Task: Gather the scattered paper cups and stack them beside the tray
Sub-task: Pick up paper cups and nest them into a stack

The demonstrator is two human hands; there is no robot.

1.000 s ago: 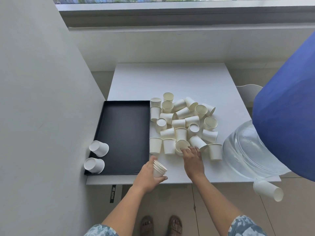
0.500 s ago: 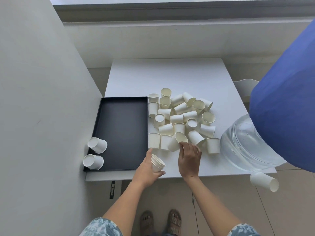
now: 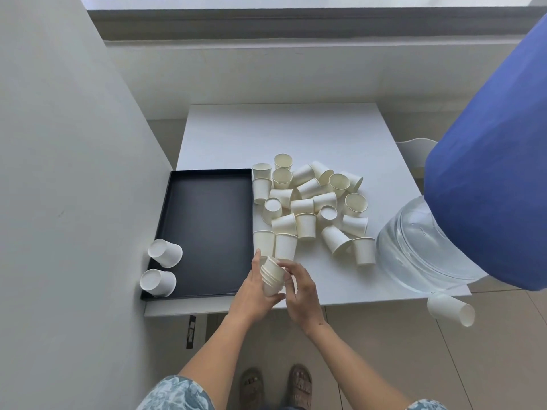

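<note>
A small nested stack of white paper cups (image 3: 271, 278) is gripped in my left hand (image 3: 251, 292) above the near table edge, just right of the black tray (image 3: 207, 226). My right hand (image 3: 302, 294) pinches the top paper cup of that stack from the right side. Several loose white cups (image 3: 307, 202) lie scattered in a pile to the tray's right, some upright, some upside down, some on their sides. Two more cups (image 3: 165, 253) (image 3: 158, 284) lie at the tray's left edge against the wall.
A grey wall (image 3: 74, 202) borders the white table (image 3: 281, 131) on the left. A clear water bottle (image 3: 414, 250) with a blue cover (image 3: 488, 173) crowds the table's right corner. Another cup (image 3: 451, 309) shows below it, off the table's near right corner.
My right hand picked a cup from the near edge of the pile and brought it back onto the stack in my left hand. The left hand lifted slightly toward it.
</note>
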